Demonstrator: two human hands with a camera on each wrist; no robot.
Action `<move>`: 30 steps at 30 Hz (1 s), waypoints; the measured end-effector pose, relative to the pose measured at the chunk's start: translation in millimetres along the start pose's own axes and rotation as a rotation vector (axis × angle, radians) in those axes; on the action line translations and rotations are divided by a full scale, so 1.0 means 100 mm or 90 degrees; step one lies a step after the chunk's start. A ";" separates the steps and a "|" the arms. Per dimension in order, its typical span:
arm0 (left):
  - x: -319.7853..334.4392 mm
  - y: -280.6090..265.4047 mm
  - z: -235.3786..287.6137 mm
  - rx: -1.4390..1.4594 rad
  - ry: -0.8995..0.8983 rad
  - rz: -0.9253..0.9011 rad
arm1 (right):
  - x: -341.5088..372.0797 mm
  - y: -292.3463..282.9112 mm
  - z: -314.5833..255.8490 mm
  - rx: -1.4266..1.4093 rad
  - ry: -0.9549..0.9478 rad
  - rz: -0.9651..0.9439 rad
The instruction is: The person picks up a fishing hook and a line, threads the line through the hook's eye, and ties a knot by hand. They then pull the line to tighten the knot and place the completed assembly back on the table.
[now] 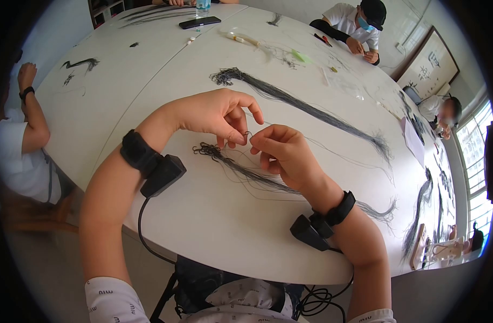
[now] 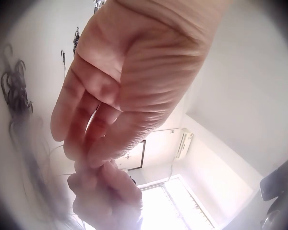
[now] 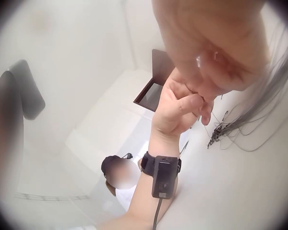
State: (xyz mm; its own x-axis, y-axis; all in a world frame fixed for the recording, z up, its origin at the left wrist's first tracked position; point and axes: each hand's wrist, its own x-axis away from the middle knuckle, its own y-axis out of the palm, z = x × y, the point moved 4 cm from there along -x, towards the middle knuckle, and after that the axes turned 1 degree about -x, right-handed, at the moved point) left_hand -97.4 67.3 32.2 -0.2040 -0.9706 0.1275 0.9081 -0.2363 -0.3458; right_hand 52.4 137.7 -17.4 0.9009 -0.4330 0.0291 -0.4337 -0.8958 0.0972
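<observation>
My left hand (image 1: 217,114) pinches a small dark hook (image 1: 247,134) between thumb and fingertips. Close beside it, my right hand (image 1: 289,156) has its thumb and index finger pinched together on a thin line, its other fingers curled. In the left wrist view the left hand (image 2: 134,72) nearly meets the right hand (image 2: 105,199); the right wrist view shows the right hand (image 3: 216,43) above the left hand (image 3: 175,108). Under the hands lies a bundle of dark hooks (image 1: 207,150) with long thin lines (image 1: 257,176), also seen in the right wrist view as hooks (image 3: 217,136).
Beyond my hands, a longer bundle of lines (image 1: 311,111) with hooks lies across the white table (image 1: 214,237). A phone (image 1: 199,22), a bottle (image 1: 203,6), red-handled scissors (image 1: 323,40) and more dark bundles (image 1: 420,210) lie farther out. Several people sit around the table.
</observation>
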 end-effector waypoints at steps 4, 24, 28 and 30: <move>-0.01 -0.07 -0.04 -0.011 0.006 0.019 | 0.01 0.00 -0.02 -0.082 0.059 0.062; 0.01 -0.14 -0.04 -0.144 -0.051 0.054 | 0.03 0.01 -0.08 -0.181 0.021 0.134; 0.06 -0.27 -0.11 -0.207 -0.121 0.037 | 0.07 0.02 -0.25 -0.100 0.017 0.166; 0.05 -0.34 -0.25 -0.295 -0.135 0.033 | 0.11 0.02 -0.38 -0.076 -0.007 0.180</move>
State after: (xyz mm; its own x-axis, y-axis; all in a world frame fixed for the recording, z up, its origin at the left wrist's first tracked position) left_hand -138.5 69.6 21.6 -0.0402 -0.9623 0.2689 0.6481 -0.2299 -0.7260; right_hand 61.8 134.9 21.2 0.7440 -0.6654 0.0615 -0.6620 -0.7213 0.2037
